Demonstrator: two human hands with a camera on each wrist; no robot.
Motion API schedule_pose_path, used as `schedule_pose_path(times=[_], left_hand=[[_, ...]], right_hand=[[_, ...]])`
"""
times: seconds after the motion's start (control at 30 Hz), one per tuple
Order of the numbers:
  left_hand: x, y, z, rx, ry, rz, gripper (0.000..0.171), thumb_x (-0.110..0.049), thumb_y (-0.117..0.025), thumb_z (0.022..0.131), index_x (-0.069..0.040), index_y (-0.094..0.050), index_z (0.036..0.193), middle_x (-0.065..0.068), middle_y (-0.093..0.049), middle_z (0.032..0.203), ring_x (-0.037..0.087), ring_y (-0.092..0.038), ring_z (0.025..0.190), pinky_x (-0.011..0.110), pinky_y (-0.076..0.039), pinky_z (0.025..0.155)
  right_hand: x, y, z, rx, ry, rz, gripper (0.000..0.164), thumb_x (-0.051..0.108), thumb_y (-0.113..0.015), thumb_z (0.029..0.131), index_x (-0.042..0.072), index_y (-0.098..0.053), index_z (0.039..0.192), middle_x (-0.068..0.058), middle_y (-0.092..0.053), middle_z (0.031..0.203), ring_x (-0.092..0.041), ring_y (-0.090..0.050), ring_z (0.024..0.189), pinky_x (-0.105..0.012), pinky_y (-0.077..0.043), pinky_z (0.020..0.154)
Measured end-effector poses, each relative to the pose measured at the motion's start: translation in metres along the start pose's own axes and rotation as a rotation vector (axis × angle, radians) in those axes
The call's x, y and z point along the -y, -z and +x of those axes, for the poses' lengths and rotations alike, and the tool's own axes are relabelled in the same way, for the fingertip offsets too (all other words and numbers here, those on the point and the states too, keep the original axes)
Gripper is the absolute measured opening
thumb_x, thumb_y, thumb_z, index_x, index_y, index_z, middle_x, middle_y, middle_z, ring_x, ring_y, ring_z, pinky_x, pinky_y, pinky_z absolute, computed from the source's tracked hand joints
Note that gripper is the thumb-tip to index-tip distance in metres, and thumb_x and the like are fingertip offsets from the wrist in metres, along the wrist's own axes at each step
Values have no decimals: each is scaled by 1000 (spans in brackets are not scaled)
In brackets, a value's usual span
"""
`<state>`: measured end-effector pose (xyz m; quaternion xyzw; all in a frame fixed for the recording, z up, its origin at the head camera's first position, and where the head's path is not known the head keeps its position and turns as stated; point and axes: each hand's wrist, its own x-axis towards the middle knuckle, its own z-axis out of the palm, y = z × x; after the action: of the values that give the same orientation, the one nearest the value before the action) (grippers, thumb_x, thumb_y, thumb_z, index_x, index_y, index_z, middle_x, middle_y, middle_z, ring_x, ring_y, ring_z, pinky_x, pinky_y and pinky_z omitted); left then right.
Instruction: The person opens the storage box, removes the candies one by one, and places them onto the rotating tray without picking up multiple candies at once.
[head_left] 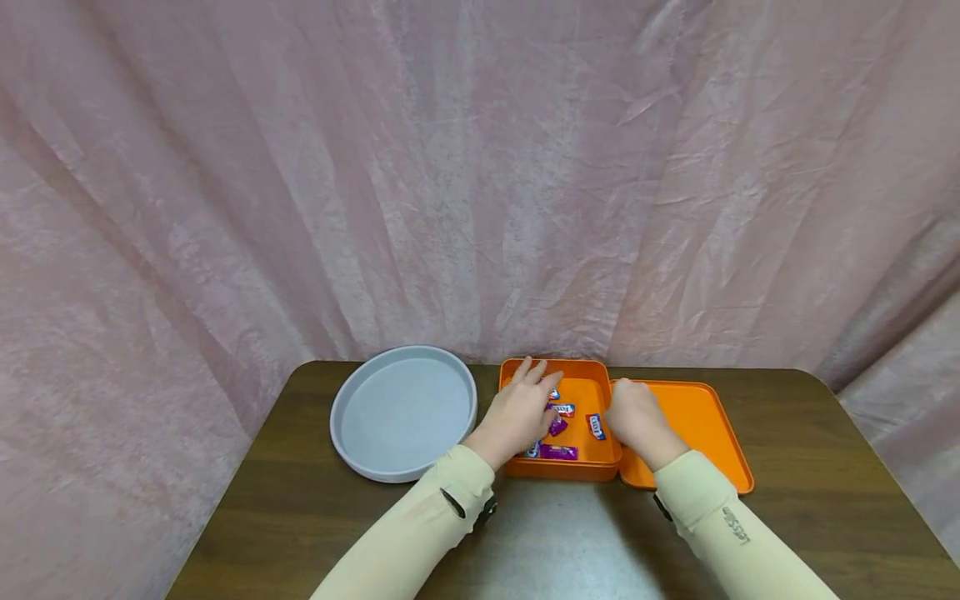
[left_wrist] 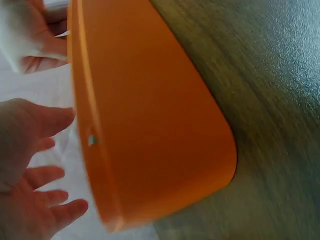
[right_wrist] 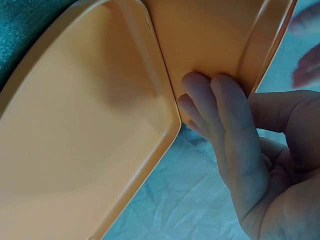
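An orange box (head_left: 561,471) with a few small wrapped sweets inside stands at the back of the table. Over its left side is my left hand (head_left: 517,415), fingers spread; in the left wrist view those fingers (left_wrist: 67,212) are apart, with nothing gripped. My right hand (head_left: 637,417) grips the box's right wall, its fingers (right_wrist: 232,110) flat along the outside and the thumb over the rim. Among the sweets are a purple-wrapped one (head_left: 558,452) and a blue, white and red one (head_left: 596,427). My left hand covers part of the others.
A shallow orange lid or tray (head_left: 697,417) lies right beside the box, under my right forearm. Left of the box sits a round grey tray (head_left: 405,412) with a raised rim. Behind the brown wooden table (head_left: 247,525) hangs a pink curtain (head_left: 480,183).
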<state>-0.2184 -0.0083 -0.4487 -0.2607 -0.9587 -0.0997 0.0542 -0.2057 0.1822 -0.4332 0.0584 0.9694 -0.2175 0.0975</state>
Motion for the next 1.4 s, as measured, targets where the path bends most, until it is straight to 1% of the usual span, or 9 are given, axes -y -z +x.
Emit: schedule_pose_path(times=[0.13,0.3,0.6,0.7,0.8,0.87,0.97,1.17,1.4], left_hand=[[-4,-12,5,134,-47,42,53,-29,-64,87,-26,-47,137,8,-37,149,33,-28,140,45,-36,106],[-5,-22,8,253,-30,52,48,-22,-60,89,-36,-50,133,5,-36,150,32,-28,140,46,-35,107],[-7,-20,4,337,-25,98,46,-21,-64,87,-37,-55,129,3,-40,147,29,-33,138,44,-40,104],[-7,-19,3,325,-43,121,43,-17,-65,86,-33,-59,125,1,-53,137,24,-48,128,40,-44,100],[-7,-19,3,267,-50,130,29,-20,-66,86,-28,-67,114,-1,-66,116,18,-61,105,35,-51,91],[-7,-21,4,223,-40,118,18,-24,-66,87,-23,-71,104,-2,-70,100,15,-63,90,31,-53,85],[-6,-22,5,167,-31,110,10,-25,-67,86,-19,-72,92,-2,-70,89,13,-61,79,27,-53,79],[-4,-19,5,123,-27,152,6,-22,-66,86,-18,-70,87,-3,-69,84,11,-61,72,27,-55,73],[-9,-11,3,165,-24,99,10,-20,-69,83,-14,-67,90,0,-68,86,14,-61,75,28,-54,76]], right_hand=[[1,0,2,9,-6,-8,15,3,-59,79,-5,-60,91,-13,-58,74,-23,-53,55,-27,-45,44],[-1,2,6,35,-10,26,14,3,-59,78,-6,-61,88,-15,-60,71,-21,-58,47,-28,-47,42],[1,-2,7,16,13,-88,12,4,-58,80,-5,-61,87,-12,-58,71,-23,-54,54,-27,-45,43],[2,-3,7,8,14,-100,10,3,-58,80,-4,-61,85,-12,-58,70,-23,-54,53,-26,-45,41],[4,-3,7,3,22,-114,9,2,-57,80,-4,-60,85,-13,-58,70,-23,-53,54,-25,-44,41],[4,-3,7,12,18,-111,8,0,-56,81,-5,-60,85,-13,-58,69,-23,-54,52,-25,-44,40],[5,-3,7,33,5,-94,9,-1,-53,83,-6,-60,86,-13,-58,65,-21,-55,46,-25,-45,39],[8,-1,8,47,-5,-85,10,-1,-52,85,-7,-60,87,-14,-58,66,-21,-56,43,-27,-46,37],[7,-1,8,27,3,-99,10,0,-53,83,-5,-60,88,-14,-58,69,-23,-55,50,-26,-46,40]])
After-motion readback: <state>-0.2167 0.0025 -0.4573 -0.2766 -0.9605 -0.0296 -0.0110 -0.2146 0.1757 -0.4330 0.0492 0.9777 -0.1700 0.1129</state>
